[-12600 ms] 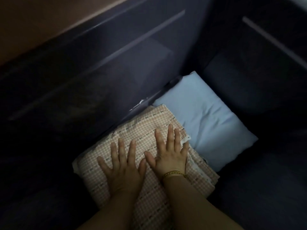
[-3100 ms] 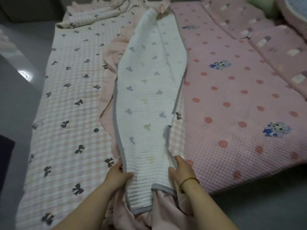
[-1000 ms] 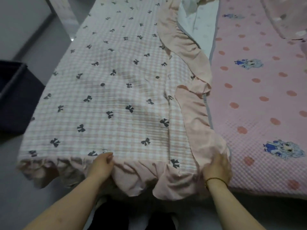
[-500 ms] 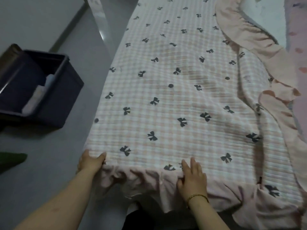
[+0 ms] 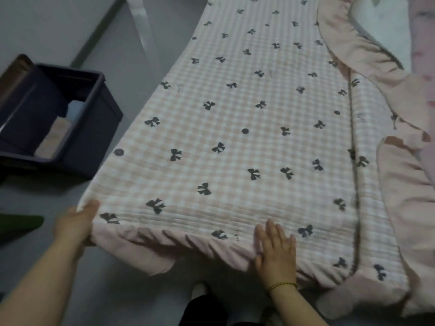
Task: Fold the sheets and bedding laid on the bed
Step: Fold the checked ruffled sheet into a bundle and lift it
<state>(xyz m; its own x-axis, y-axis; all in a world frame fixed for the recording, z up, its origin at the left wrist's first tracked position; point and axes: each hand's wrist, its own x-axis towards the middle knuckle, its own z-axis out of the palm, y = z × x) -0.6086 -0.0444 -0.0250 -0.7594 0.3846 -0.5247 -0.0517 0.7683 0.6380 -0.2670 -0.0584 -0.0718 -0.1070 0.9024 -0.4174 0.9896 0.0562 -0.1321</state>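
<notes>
No legible writing on bow-print quilt [image 5: 235,137]

Head-worn view, downward (seemingly close)

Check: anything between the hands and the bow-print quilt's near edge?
Nothing visible. The left hand already grips the bow-print quilt at its near-left corner; the right hand lies flat on its near edge, on the ruffle.

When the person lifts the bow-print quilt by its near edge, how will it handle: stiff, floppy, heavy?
Probably floppy: the bow-print quilt droops over the bed's edge and its ruffle hangs limp. Likely light for its size, being thin and stitched flat. It should not slip much: the left hand pinches a corner and the right hand presses flat on the textured weave.
</notes>
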